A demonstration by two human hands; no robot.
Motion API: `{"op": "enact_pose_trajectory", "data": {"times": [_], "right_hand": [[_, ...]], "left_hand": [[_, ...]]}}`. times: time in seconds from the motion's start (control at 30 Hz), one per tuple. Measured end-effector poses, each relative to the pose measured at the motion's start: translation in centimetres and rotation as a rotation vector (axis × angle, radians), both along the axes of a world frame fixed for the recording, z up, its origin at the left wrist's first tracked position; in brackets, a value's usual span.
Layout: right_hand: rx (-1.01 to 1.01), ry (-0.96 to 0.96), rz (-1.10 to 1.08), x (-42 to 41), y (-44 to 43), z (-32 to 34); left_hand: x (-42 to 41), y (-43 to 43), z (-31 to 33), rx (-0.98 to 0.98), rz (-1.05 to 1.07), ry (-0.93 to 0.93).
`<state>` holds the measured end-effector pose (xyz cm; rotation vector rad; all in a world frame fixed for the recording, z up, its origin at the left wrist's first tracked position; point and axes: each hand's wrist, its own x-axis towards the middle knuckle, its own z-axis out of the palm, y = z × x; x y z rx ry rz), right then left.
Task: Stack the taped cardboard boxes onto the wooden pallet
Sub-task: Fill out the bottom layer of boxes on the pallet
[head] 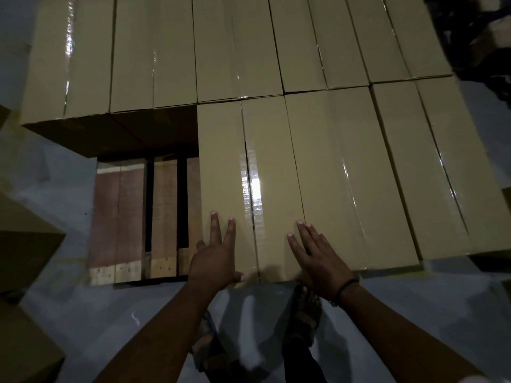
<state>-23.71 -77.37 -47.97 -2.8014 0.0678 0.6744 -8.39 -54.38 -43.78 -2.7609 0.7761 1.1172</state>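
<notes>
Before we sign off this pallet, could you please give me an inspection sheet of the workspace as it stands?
Surface: wooden pallet on a grey floor; its near left corner is bare.
Job's things: taped boxes cover the rest in two rows; the front box beside the bare corner lies under both hands.
Clutter: spare boxes at the left, off the pallet.
Grippers: left hand and right hand lie flat on the front box, fingers straight.
Cables: nothing seen.
Surroundings: dim light; dark shapes at top right, too dark to tell.
</notes>
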Motion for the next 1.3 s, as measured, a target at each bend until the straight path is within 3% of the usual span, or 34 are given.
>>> {"op": "enact_pose_trajectory", "data": {"times": [1.0,1.3], "right_hand": [[-0.080,0.000,-0.013,0.2,0.8,-0.7],[-0.097,0.111,-0.078,0.4,2.4,0.0]], "left_hand": [[0.3,-0.5,-0.1,0.021,0.001,0.003],[0.6,-0.9,0.0,0.039,0.033,0.051]]}}
